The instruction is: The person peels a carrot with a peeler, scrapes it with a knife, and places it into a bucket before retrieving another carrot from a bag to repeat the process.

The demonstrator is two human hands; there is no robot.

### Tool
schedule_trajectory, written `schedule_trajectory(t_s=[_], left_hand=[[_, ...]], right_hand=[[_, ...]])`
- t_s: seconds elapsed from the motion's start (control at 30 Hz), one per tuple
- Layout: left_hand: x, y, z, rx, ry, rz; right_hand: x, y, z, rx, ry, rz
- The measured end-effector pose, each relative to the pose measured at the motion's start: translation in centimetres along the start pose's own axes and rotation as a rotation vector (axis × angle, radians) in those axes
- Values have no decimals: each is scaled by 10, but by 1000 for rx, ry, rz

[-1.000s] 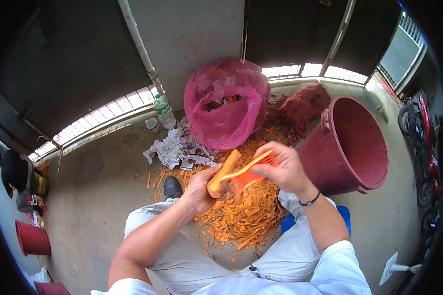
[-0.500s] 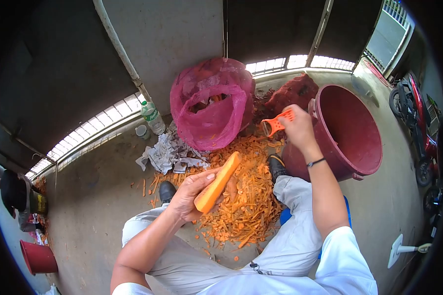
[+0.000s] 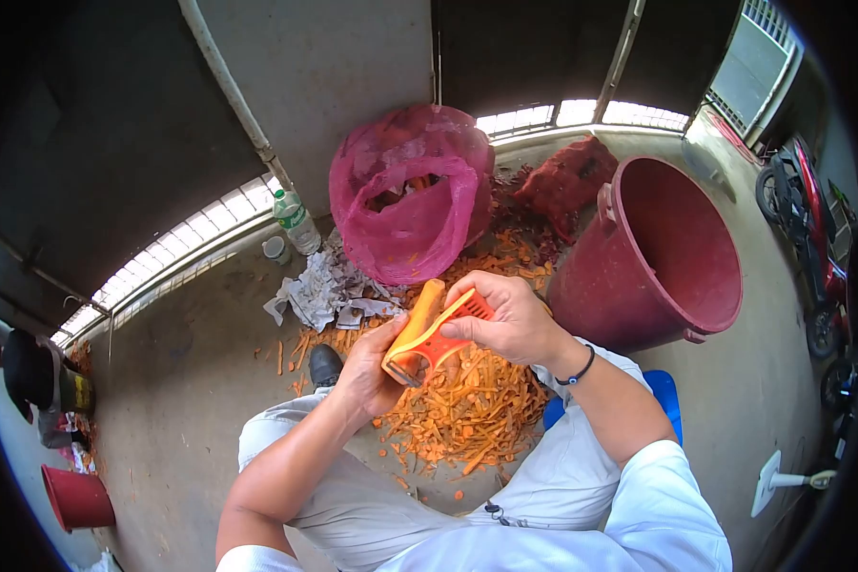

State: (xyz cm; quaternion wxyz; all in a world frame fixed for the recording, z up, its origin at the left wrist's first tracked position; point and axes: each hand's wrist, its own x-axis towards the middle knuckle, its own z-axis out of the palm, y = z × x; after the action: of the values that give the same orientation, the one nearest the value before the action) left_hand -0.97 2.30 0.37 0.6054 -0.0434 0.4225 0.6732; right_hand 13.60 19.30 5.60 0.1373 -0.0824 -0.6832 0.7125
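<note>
My left hand (image 3: 370, 374) is wrapped round a peeled orange carrot (image 3: 419, 313), which points up and away from me. In my right hand (image 3: 513, 322) is an orange peeler (image 3: 439, 345), its blade end lying over the lower part of the carrot near my left fingers. Below both hands a heap of orange peelings (image 3: 477, 410) covers the floor between my legs. The carrot's lower end is hidden by the peeler and my hand.
A pink mesh bag (image 3: 405, 205) stands ahead, with crumpled paper (image 3: 322, 291) and a bottle (image 3: 296, 224) to its left. Right of it are a red sack (image 3: 564, 186) and a large red tub (image 3: 591, 276). A small red bucket (image 3: 76, 498) and motorcycles (image 3: 810, 248) are farther out.
My right hand has moved left and down from beside the tub, bringing the peeler onto the carrot. The carrot has turned a little more upright in my left hand.
</note>
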Motion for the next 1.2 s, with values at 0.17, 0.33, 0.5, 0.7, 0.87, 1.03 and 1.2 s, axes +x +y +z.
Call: schedule_trajectory(t_s=[0.17, 0.33, 0.5, 0.7, 0.87, 1.03, 1.2], left_hand=[[-15, 11, 0, 56, -206, 25], [-19, 15, 2, 96, -202, -61], [4, 1, -19, 0, -111, -135], [1, -6, -15, -4, -99, -106], [-20, 7, -1, 162, -194, -79], [-17, 7, -4, 52, -130, -121], [-1, 0, -19, -12, -109, -123]], right_hand=[[18, 8, -39, -140, 228, -149], [30, 22, -122, -861, 709, -120], [7, 2, -45, -56, 205, -103], [3, 15, -5, 40, 12, 13], [28, 28, -93, -286, 389, -86], [20, 25, -125, -295, 572, -67], [-3, -5, -19, 1, 38, -41]])
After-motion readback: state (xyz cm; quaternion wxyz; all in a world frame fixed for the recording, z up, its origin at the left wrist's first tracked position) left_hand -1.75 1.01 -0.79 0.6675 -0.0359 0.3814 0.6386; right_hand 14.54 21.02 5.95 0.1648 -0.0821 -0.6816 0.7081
